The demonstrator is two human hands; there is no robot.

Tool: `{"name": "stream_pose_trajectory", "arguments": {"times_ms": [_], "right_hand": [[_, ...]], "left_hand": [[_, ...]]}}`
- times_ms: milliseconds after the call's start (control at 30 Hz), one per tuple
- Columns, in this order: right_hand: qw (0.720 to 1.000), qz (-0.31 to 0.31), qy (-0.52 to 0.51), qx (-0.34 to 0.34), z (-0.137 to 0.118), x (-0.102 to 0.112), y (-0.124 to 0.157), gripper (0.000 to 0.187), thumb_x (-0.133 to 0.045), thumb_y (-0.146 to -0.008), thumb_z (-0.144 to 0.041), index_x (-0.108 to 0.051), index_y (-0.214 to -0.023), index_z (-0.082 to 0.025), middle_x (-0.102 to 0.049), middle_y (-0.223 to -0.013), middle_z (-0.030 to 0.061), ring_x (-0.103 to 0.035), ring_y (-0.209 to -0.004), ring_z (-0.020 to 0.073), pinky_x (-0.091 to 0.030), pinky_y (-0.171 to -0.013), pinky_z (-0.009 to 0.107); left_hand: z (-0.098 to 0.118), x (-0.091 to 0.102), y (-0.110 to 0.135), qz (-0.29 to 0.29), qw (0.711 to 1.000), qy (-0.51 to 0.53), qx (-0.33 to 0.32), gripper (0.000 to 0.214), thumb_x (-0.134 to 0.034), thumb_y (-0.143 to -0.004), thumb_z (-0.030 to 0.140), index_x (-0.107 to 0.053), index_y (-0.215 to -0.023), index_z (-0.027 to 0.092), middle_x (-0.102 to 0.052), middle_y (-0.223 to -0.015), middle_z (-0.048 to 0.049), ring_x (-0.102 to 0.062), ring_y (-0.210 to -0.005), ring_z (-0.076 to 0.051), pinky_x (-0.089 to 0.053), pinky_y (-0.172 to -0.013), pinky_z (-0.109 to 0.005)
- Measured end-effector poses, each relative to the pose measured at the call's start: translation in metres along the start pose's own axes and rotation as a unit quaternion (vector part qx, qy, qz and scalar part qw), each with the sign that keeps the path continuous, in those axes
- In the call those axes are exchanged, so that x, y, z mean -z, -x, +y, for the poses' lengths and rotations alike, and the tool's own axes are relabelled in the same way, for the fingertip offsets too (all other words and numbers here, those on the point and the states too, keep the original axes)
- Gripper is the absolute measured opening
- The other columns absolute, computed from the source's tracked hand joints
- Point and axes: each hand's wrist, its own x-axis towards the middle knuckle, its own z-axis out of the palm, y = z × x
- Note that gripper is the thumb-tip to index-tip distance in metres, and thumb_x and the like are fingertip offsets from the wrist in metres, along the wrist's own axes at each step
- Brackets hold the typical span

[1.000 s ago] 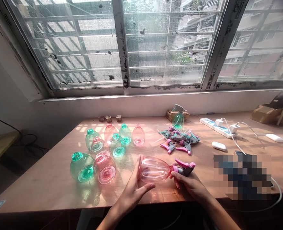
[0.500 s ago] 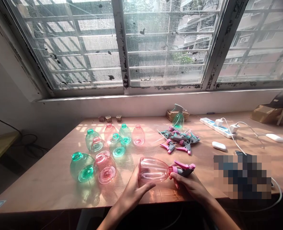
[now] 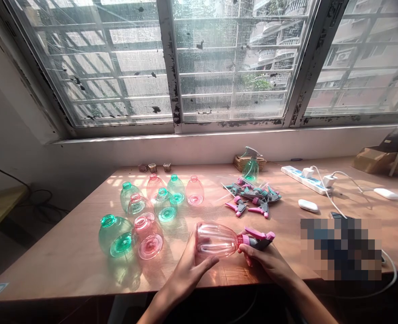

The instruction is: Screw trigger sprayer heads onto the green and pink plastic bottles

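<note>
I hold a clear pink plastic bottle (image 3: 217, 240) on its side just above the wooden table (image 3: 67, 256), near the front edge. My left hand (image 3: 188, 270) cups the bottle's wide base, thumb and fingers wrapped around it. At the bottle's neck sits a pink and grey spray trigger head (image 3: 259, 238), and my right hand (image 3: 268, 261) is closed around it from below.
Several pink and green bottles (image 3: 141, 211) without heads stand to the left. A pile of spray heads (image 3: 252, 195) lies behind, with a green spray bottle (image 3: 251, 166) beyond it. A power strip (image 3: 303, 177), cables and a white case (image 3: 308, 205) sit at the right.
The bottle has shifted very slightly; both hands keep the same hold on it and on the spray head.
</note>
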Motion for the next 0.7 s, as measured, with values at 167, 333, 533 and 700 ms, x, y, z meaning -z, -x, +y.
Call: {"name": "stream_pose_trajectory", "arguments": {"times_ms": [167, 333, 533, 700], "right_hand": [[1.000, 0.007, -0.020, -0.004, 0.0045, -0.0014, -0.0036, 0.055, -0.091, -0.081, -0.064, -0.077, -0.107, -0.019, -0.071, -0.073, 0.0034, -0.056, -0.055, 0.0165, -0.043, -0.054, 0.030], [1.000, -0.003, -0.009, -0.008, 0.0017, -0.0017, -0.0014, 0.049, -0.092, -0.081, -0.064, -0.080, -0.087, -0.017, -0.067, -0.066, 0.0028, -0.055, -0.057, 0.0156, -0.041, -0.056, 0.030], [1.000, -0.015, 0.008, -0.016, -0.0006, 0.0023, 0.0001, 0.048, -0.091, -0.083, -0.062, -0.083, -0.080, -0.015, -0.063, -0.060, 0.0017, -0.054, -0.058, 0.0144, -0.037, -0.057, 0.028], [1.000, -0.014, -0.019, -0.007, 0.0052, 0.0015, -0.0033, 0.046, -0.090, -0.084, -0.062, -0.081, -0.091, -0.017, -0.068, -0.067, 0.0027, -0.056, -0.058, 0.0149, -0.043, -0.058, 0.029]], "left_hand": [[-0.0046, -0.0025, -0.0028, 0.007, 1.000, 0.003, -0.018, 0.118, -0.080, -0.092, 0.059, -0.004, -0.177, 0.031, -0.017, -0.184, -0.0170, -0.053, -0.149, -0.040, -0.037, -0.130, -0.056], [-0.0003, -0.0012, -0.0015, 0.001, 1.000, 0.001, -0.012, 0.127, -0.088, -0.086, 0.053, -0.002, -0.177, 0.032, -0.019, -0.184, -0.0165, -0.057, -0.146, -0.039, -0.038, -0.130, -0.058], [0.0020, 0.0012, 0.0007, -0.001, 1.000, -0.005, 0.002, 0.112, -0.077, -0.094, 0.061, -0.011, -0.177, 0.029, -0.016, -0.186, -0.0138, -0.021, -0.170, -0.041, -0.012, -0.139, -0.060], [-0.0042, 0.0017, -0.0024, -0.001, 1.000, -0.008, -0.007, 0.116, -0.080, -0.093, 0.057, -0.006, -0.178, 0.027, -0.017, -0.185, -0.0153, -0.023, -0.169, -0.041, -0.013, -0.139, -0.060]]}}
